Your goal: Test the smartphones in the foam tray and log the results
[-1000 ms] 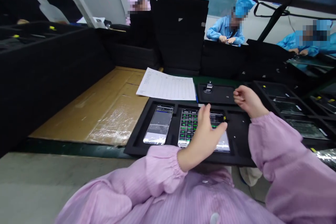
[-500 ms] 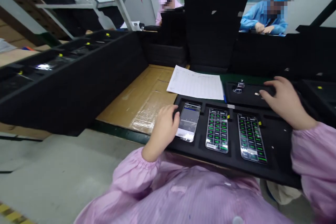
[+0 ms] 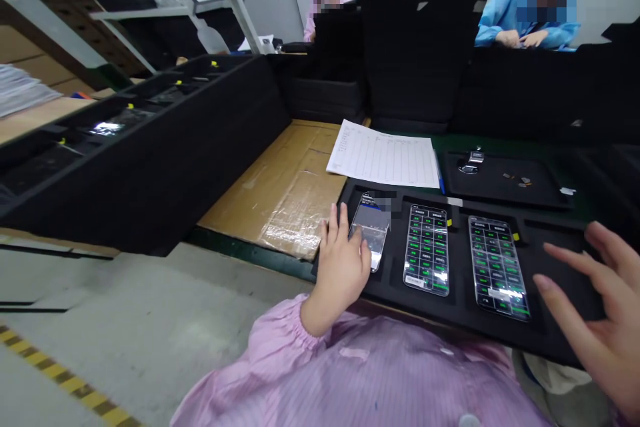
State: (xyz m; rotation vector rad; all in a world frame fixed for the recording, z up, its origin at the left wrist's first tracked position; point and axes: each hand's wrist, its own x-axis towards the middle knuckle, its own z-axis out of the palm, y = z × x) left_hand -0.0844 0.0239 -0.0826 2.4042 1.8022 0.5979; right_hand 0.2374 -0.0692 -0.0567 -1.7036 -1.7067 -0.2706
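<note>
Along the left, a long black tray stack (image 3: 165,147) with compartments on top; to its right, flat on the bench, a brown cardboard sheet (image 3: 280,180). At the near side, a black foam tray (image 3: 460,260) with recesses in a row; beyond, toward the right, a smaller black tray (image 3: 485,191), and left of that a printed form (image 3: 385,153). At the near right, right hand (image 3: 610,293) by the rightmost recess, fingers wide, nothing visible in them. At the foam tray's left end, left hand (image 3: 343,267), fingers loosely parted, no grip, reaching over the near-left part of the left smartphone (image 3: 375,221); actual contact impossible to tell. In the next recesses rightward, middle smartphone (image 3: 427,250) and right smartphone (image 3: 499,270), both lit with green-text grids. Beside the form, a blue pen (image 3: 441,177); on the smaller tray, tiny loose parts (image 3: 524,182). Step in hand, as judged: touch work on the left smartphone's screen. Called for next, probably: a light fingertip, without shifting the handset.
</note>
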